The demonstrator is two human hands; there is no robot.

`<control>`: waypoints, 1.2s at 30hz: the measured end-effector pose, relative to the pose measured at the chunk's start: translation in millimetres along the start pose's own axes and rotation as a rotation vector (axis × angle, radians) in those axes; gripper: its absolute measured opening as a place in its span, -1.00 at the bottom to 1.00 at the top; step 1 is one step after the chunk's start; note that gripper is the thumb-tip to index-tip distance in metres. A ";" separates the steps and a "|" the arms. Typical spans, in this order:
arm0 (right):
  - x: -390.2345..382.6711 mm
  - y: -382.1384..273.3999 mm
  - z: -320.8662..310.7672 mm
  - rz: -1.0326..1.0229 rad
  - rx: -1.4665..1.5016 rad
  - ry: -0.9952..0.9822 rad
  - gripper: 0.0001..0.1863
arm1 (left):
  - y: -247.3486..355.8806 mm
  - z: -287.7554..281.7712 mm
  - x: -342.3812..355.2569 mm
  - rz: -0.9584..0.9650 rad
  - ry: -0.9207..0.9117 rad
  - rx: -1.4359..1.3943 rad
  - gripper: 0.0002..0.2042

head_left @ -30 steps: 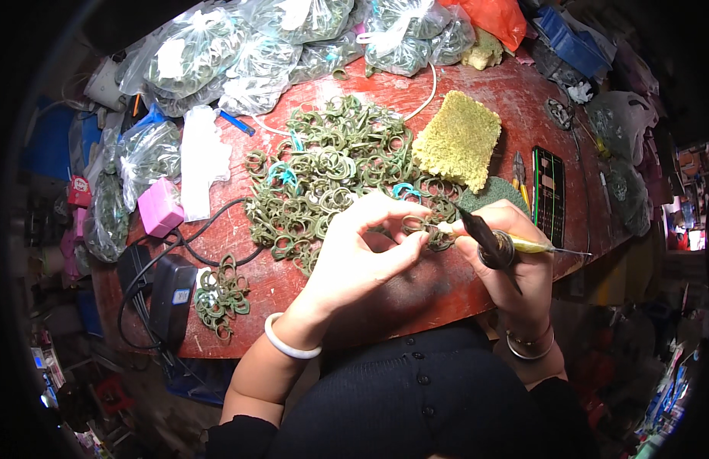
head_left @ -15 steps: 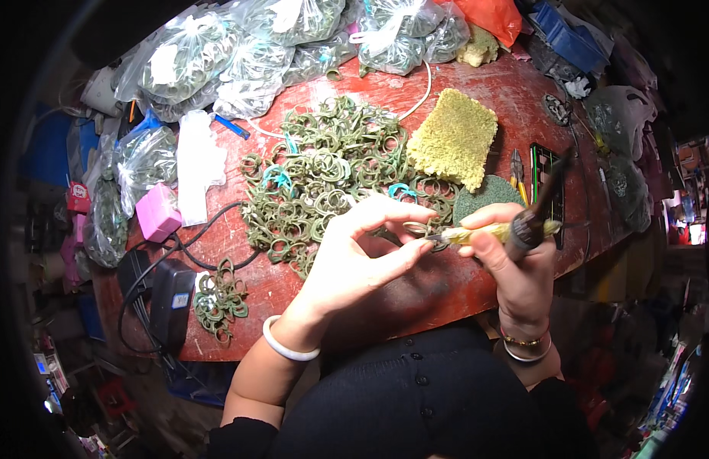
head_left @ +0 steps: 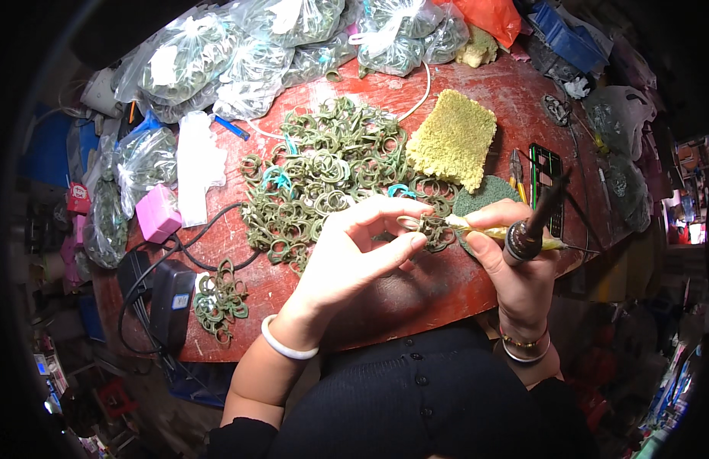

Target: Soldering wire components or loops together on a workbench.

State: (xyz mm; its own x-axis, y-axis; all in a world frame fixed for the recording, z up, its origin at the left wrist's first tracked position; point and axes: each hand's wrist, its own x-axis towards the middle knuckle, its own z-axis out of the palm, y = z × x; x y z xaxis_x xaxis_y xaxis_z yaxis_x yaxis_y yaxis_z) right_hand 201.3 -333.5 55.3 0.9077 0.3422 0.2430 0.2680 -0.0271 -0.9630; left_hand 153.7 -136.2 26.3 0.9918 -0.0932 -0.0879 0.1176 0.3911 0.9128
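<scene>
My left hand [head_left: 343,252] is closed in a pinch, with a small green ring [head_left: 408,222] between thumb and fingers. My right hand [head_left: 515,264] grips a slim tool with a yellowish wrapped handle [head_left: 484,232], its end pointing toward the ring. Also in the right hand is a dark tool like a soldering iron [head_left: 525,239], its thin, blurred end slanting up and away. Beyond both hands spreads a loose pile of green rings [head_left: 331,168], a few tied with turquoise strips. A round green pad [head_left: 481,195] lies just beyond the right hand.
Yellow sponge [head_left: 452,138], pliers [head_left: 517,172] and a phone-like dark device [head_left: 546,180] lie at right on the red table [head_left: 293,336]. Plastic bags of rings [head_left: 194,61] line the back. At left are a pink box [head_left: 158,214], black power box [head_left: 171,302] and a smaller ring cluster [head_left: 221,302].
The yellow-handled tool's end has drawn back rightward from the left fingertips. The dark tool has tilted slightly and shifted a little. The left hand has barely moved.
</scene>
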 end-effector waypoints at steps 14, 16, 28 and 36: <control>0.6 -2.7 -2.8 -0.178 0.015 -0.007 -0.79 | 7.7 -2.1 -2.8 -0.115 -0.061 -0.244 -0.72; 3.5 -4.2 -2.0 -0.186 -0.024 -0.097 -0.80 | 3.8 -2.4 -1.8 -0.116 -0.073 -0.243 -0.73; -3.0 -12.3 -3.8 0.129 0.061 0.056 -0.76 | 2.5 -1.6 -0.4 0.008 0.017 -0.098 -0.72; -13.4 28.8 -32.8 -0.251 -0.569 0.059 -0.74 | -8.5 -9.4 4.5 0.045 0.134 -0.171 -0.72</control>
State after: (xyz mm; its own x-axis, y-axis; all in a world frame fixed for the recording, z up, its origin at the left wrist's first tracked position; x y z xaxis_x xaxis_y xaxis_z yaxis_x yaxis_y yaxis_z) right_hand 207.4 -369.6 28.1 0.8066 0.3514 0.4754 0.5909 -0.4543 -0.6667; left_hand 157.6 -131.3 14.5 0.9927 0.0459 -0.1114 0.0689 0.5427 0.8371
